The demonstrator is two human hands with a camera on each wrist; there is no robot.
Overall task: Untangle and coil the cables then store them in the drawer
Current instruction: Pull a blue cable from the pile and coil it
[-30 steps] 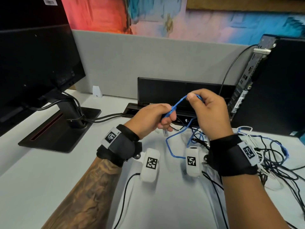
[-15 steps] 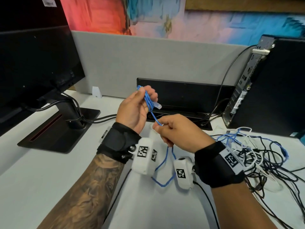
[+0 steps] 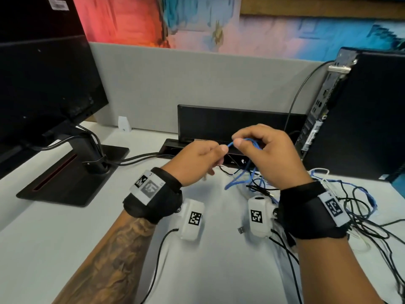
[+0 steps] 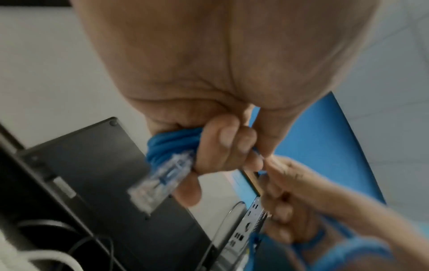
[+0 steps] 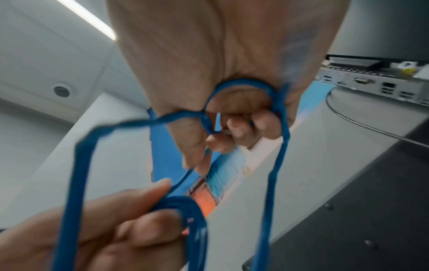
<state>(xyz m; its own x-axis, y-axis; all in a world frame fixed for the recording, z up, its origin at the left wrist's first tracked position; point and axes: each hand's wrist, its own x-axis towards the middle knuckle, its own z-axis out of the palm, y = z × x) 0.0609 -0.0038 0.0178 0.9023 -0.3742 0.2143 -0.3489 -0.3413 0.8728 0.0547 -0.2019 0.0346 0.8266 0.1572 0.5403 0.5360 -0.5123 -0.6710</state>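
Note:
A thin blue network cable (image 3: 237, 182) runs between both hands above the white desk. My left hand (image 3: 198, 160) grips a small bundle of blue coils (image 4: 170, 144), and the clear plug (image 4: 157, 181) sticks out below its fingers. My right hand (image 3: 266, 154) pinches the cable between thumb and forefinger, with a loop (image 5: 243, 88) wound around its fingers. From there the blue cable drops to the desk and trails right into a tangle of black, white and blue cables (image 3: 359, 207).
A monitor (image 3: 43, 84) on a black stand (image 3: 72, 176) stands at the left. A black cable tray (image 3: 230, 132) sits against the grey partition (image 3: 197, 80). A desktop computer (image 3: 361, 115) stands at the right. A loose USB plug (image 3: 241, 229) lies near my right wrist.
My left hand has dropped from its raised position to desk height. My right hand has risen and moved right, drawing another loop of blue cable up from the desk.

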